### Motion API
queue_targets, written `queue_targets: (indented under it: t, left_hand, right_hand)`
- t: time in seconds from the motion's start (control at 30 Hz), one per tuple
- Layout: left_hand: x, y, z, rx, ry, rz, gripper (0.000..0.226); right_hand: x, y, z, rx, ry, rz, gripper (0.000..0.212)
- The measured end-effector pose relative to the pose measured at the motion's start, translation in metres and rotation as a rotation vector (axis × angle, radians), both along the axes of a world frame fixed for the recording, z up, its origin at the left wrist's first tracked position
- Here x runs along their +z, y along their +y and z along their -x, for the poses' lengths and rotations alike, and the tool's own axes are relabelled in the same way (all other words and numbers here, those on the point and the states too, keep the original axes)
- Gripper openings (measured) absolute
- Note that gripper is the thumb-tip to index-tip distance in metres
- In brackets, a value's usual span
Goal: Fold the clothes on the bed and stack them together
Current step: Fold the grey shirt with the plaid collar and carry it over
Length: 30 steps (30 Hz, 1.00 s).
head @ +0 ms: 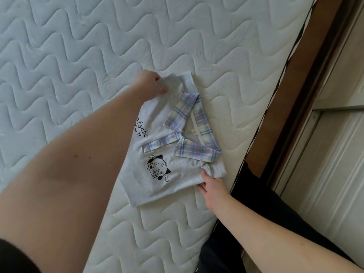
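Shirt (157,154) on bed (78,46), sides folded in. Left hand (151,83) and right hand (211,186) each pinch a shoulder corner. Next, likely: fold it crosswise.

A white quilted mattress (78,46) with wavy stitched lines spreads out beneath and beyond both hands, edged along its right side with thin dark piping (275,91). Past that edge, to the right of the hands, runs a brown wooden bed frame (307,79). Further right lie pale ribbed panels (325,174). Close beside the right forearm, dark fabric (254,194) hangs against the mattress side.
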State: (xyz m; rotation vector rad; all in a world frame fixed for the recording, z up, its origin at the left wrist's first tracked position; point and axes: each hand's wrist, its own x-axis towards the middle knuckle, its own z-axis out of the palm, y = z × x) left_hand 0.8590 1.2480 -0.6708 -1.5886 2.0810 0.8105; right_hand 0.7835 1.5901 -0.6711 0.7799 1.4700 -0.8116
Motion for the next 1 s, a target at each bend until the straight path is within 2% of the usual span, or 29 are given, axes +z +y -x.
queue_targets:
  t: [0.13, 0.23, 0.3, 0.37, 0.47, 0.53, 0.6, 0.8, 0.93, 1.0]
  left_hand:
    - [0.0, 0.004, 0.0, 0.018, 0.029, 0.008, 0.039]
    - [0.0, 0.011, 0.002, 0.085, 0.085, 0.0, 0.046]
    - [0.004, 0.015, 0.003, 0.06, 0.08, 0.005, 0.052]
    - [0.011, 0.019, 0.003, 0.003, 0.061, 0.006, 0.04]
    - [0.029, 0.028, -0.005, -0.014, 0.098, 0.001, 0.036]
    - [0.043, 0.038, -0.015, -0.006, 0.158, 0.013, 0.032]
    - [0.057, 0.049, -0.029, 0.022, 0.2, 0.022, 0.028]
    - [0.09, 0.098, -0.073, 0.328, 0.408, 0.026, 0.021]
    - [0.134, 0.149, -0.094, 0.731, 0.634, -0.042, 0.021]
    - [0.162, 0.18, -0.101, 0.92, 0.794, -0.041, 0.012]
  right_hand:
    - [-0.002, -0.008, -0.003, 0.215, 0.077, 0.002, 0.018]
    - [-0.002, -0.006, -0.007, 0.152, 0.043, -0.025, 0.019]
    - [-0.003, -0.008, -0.007, 0.081, -0.007, -0.058, 0.02]
    - [-0.003, -0.011, -0.004, 0.074, -0.03, -0.056, 0.019]
    - [0.007, -0.01, 0.006, 0.191, 0.017, 0.029, 0.021]
    - [0.018, -0.013, 0.013, 0.194, 0.03, 0.117, 0.025]
    - [0.032, -0.021, 0.025, 0.191, 0.02, 0.204, 0.019]
    - [0.067, -0.052, 0.075, 0.348, 0.103, 0.519, 0.017]
    - [0.102, -0.058, 0.101, 0.484, 0.206, 0.653, 0.016]
    - [0.129, -0.058, 0.109, 0.562, 0.27, 0.732, 0.021]
